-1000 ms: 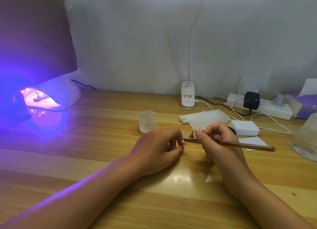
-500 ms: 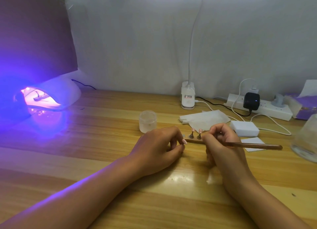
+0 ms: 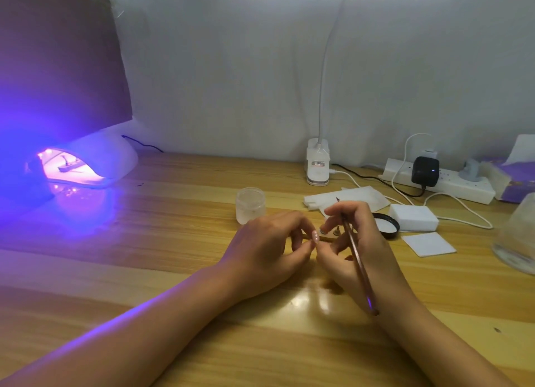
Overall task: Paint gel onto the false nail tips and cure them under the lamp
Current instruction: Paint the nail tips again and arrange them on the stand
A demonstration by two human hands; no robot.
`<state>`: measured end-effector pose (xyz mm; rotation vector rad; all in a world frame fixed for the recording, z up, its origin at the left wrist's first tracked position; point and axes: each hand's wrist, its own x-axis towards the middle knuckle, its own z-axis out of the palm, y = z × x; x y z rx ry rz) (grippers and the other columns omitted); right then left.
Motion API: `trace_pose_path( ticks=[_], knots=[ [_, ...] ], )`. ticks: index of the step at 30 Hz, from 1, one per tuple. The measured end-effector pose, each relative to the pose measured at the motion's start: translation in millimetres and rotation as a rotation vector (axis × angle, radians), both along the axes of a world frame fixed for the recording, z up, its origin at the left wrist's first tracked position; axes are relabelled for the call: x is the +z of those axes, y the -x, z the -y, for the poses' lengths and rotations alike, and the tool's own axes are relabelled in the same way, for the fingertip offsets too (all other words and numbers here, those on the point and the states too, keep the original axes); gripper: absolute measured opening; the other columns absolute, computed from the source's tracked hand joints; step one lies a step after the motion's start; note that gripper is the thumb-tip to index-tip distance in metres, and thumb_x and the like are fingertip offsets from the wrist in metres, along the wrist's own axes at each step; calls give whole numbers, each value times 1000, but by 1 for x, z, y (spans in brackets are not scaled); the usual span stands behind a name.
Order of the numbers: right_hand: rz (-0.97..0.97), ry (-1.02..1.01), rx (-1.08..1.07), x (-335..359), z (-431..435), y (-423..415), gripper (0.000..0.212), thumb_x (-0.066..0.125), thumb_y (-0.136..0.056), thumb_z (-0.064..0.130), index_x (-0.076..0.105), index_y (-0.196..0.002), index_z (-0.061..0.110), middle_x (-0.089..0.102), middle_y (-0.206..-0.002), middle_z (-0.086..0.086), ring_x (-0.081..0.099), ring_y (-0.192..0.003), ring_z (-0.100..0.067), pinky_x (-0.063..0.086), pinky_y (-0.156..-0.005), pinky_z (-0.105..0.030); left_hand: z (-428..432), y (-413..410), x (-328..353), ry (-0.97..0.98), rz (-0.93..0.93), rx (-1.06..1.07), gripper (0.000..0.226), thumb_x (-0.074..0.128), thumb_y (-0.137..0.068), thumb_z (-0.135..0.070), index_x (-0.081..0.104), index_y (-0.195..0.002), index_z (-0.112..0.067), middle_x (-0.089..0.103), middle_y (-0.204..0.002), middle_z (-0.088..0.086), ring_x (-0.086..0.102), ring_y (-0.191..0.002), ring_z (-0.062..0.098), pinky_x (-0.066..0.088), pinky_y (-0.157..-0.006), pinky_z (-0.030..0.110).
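Two hands are meeting over the table (image 3: 173, 227). The left hand (image 3: 269, 247) is pinching the holder strip (image 3: 325, 239), on which the false nail tips (image 3: 336, 230) are standing. The right hand (image 3: 364, 250) is gripping the brush (image 3: 357, 259), bristles pointing away. The curing lamp (image 3: 110, 160) is glowing violet, far left.

Curing lamp (image 3: 115, 160): white shell, violet-pink glow inside.
Table (image 3: 173, 241): pale yellow wood, lengthwise grain stripes.
Brush (image 3: 359, 270): reddish-brown handle.
Holder strip (image 3: 325, 238): tan.
Jar (image 3: 250, 205): frosted white.
Lid (image 3: 386, 226): black rim, white inside.
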<state>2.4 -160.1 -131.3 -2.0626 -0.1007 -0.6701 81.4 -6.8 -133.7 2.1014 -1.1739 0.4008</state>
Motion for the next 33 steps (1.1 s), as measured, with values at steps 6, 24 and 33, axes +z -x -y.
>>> trace_pose_path(
  ticks=[6, 24, 33],
  knots=[
    [46, 139, -5, 0, -3, 3, 50, 73, -80, 10, 43, -116, 29, 57, -99, 16, 62, -71, -8, 53, -57, -24, 1, 0, 0, 0, 14, 11, 14, 60, -87, -31, 66, -99, -24, 54, -74, -17, 47, -65, -7, 43, -56, 26],
    [76, 195, -66, -4, 0, 0, 46, 74, -80, 14, 46, -113, 29, 58, -92, 15, 60, -69, -8, 54, -57, -27, 1, 0, 0, -13, 42, -3, 13, 66, -88, -30, 64, -99, -25, 56, -75, -14, 47, -65, -8, 44, -56, 26],
    [52, 69, -113, -3, 6, -2, 45, 72, -81, 5, 46, -112, 25, 56, -92, 11, 58, -63, -9, 52, -59, -25, 0, -10, -5, 36, -123, 242, 34, 68, -86, -37, 52, -116, -31, 52, -81, -13, 49, -65, -3, 37, -59, 23]
  ],
)
